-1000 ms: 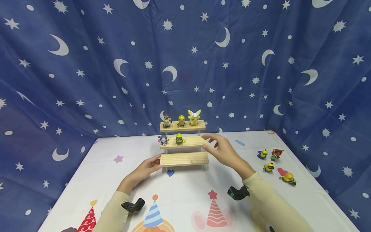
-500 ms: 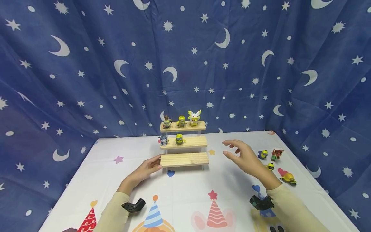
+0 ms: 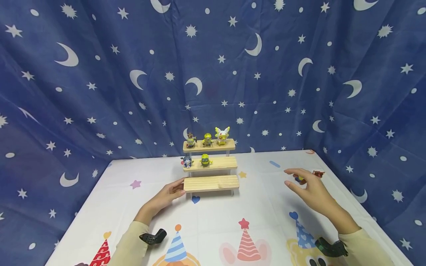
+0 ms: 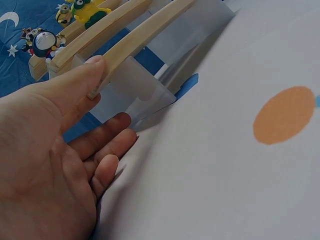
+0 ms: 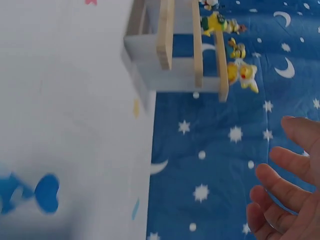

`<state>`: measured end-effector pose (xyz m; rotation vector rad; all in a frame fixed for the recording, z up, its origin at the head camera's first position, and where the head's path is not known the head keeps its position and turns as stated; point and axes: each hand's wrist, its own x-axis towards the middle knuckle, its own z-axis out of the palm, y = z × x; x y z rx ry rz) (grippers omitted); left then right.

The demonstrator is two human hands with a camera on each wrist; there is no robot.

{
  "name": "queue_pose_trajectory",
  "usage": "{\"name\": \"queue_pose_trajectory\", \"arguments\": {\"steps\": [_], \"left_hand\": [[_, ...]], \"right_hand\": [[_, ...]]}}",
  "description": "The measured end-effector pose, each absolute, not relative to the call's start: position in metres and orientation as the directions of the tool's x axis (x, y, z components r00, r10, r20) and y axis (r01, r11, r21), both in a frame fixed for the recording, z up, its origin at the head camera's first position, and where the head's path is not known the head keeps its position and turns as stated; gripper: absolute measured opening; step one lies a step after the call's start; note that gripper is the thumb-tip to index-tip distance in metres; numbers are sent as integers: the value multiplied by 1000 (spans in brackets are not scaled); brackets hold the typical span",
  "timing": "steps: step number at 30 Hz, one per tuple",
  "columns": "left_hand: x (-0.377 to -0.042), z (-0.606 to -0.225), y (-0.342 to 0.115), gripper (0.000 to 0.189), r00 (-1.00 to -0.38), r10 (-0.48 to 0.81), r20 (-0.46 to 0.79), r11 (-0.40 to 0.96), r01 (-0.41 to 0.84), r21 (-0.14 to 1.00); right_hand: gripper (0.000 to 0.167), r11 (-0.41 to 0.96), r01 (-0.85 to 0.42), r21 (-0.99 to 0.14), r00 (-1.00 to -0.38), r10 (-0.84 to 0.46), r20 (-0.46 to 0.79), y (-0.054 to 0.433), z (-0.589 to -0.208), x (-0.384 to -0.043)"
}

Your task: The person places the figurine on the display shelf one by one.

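Observation:
A three-tier wooden display stand (image 3: pixel 211 183) with clear supports stands near the back of the table. My left hand (image 3: pixel 165 197) pinches the left end of its lowest step between thumb and index finger; in the left wrist view the other fingers (image 4: pixel 107 172) hang loosely beside the support. Three small figures, including a white-eared one (image 3: pixel 222 136), stand on the top step. A dark-haired figure (image 3: pixel 187 161) and a yellow-green figure (image 3: pixel 205 160) occupy the middle step. My right hand (image 3: pixel 311 190) holds nothing, its fingers spread, above the table's right side. It partly covers a blue-and-yellow figure (image 3: pixel 300 180).
A reddish-brown figure (image 3: pixel 318 174) shows just behind the right hand; other figures there are hidden by the hand and forearm. The white printed tablecloth (image 3: pixel 213 218) covers the table. A blue starry curtain (image 3: pixel 213 74) hangs close behind the stand.
My right hand has moved away from the middle step, rightward over the loose figures, and now hides most of them. The left hand and the stand have stayed put.

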<state>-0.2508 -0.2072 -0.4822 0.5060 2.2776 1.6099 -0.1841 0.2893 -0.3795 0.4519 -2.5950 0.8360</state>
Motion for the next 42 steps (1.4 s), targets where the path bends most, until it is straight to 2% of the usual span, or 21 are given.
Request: {"name": "queue_pose_trajectory", "arguments": {"steps": [11, 17, 23, 26, 32, 38, 42], "left_hand": [[-252, -481, -210, 70, -899, 436, -38, 326, 119, 938], [-253, -482, -211, 70, -899, 436, -43, 319, 109, 942], [-254, -481, -212, 69, -901, 432, -36, 303, 107, 947], [-255, -482, -212, 70, -899, 436, -37, 307, 109, 945], [-256, -483, -212, 70, -901, 431, -41, 313, 106, 944], [-256, -483, -207, 70, -894, 445, -47, 319, 110, 941], [-253, -484, -207, 70, -900, 432, -63, 333, 94, 938]], "right_hand": [[31, 807, -361, -467, -879, -127, 460, 339, -380, -177], [35, 821, -306, -481, -906, -96, 412, 365, -388, -176], [40, 816, -317, -483, -905, -108, 412, 394, -401, -177], [41, 821, -308, -480, -918, -125, 376, 407, -408, -178], [43, 806, -265, -529, -960, -166, 227, 425, -421, -181], [44, 802, -261, -538, -964, -190, 185, 442, -435, -178], [39, 823, -254, -507, -967, -201, 158, 445, -439, -177]]}}
